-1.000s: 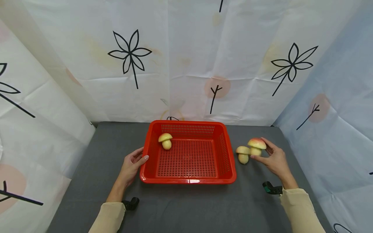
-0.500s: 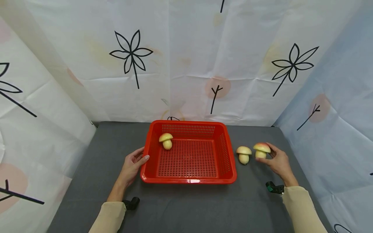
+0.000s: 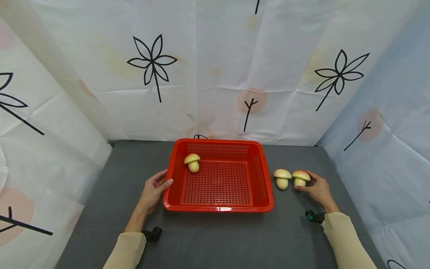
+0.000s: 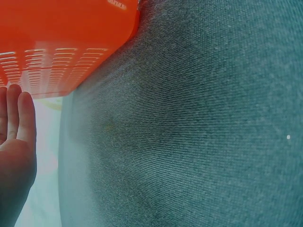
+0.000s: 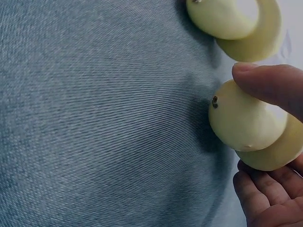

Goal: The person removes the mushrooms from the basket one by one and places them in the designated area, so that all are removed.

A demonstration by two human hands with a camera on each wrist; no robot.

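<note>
My left hand (image 3: 151, 192) is at the left side of a red plastic basket (image 3: 218, 209), its thumb over the rim and its fingers along the outer wall. The left wrist view shows those fingers (image 4: 19, 113) straight beside the slotted wall. A toy mushroom (image 3: 193, 163) with a yellowish cap sits inside the basket, near the back left corner. Right of the basket, my right hand (image 3: 319, 190) holds a red-and-yellow-capped mushroom (image 3: 300, 178) between thumb and fingers, stem down. Another mushroom (image 3: 282, 179) stands just left of it, very close.
A dark grey cloth (image 3: 215, 243) covers the table. White printed fabric (image 3: 218, 74) hangs behind it and along both sides. A small black device (image 3: 152, 234) is strapped on the left wrist, with a similar black device (image 3: 314, 216) on the right.
My right hand has drawn its mushroom rightward from in front of the neighbouring one, then lowered it toward the table. The left hand and basket keep their places.
</note>
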